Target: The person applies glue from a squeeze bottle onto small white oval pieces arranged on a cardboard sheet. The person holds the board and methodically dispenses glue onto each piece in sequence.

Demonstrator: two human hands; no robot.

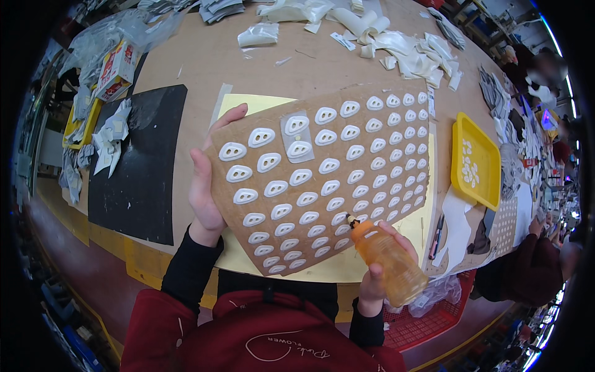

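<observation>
My left hand (207, 186) is closed on the left edge of a brown cardboard sheet (259, 180), which is tilted above the table. Rows of white rounded-triangle plastic pieces, each with two holes, cover the sheet. A clear patch (290, 129) lies around two of them near the top left. My right hand (374, 279) is wrapped round an orange translucent squeeze bottle (392, 263). The bottle's narrow dark tip (351, 219) is at one of the pieces in the lower middle of the sheet. Whether the tip touches that piece, I cannot tell.
Pale yellow paper (322, 273) lies beneath the cardboard. To the right are a yellow tray (458, 167) with white pieces and a pen (437, 235). A black mat (136, 180) lies left, white scraps (396, 46) at the back. Below stands a red basket (443, 325). Another person (527, 266) is at right.
</observation>
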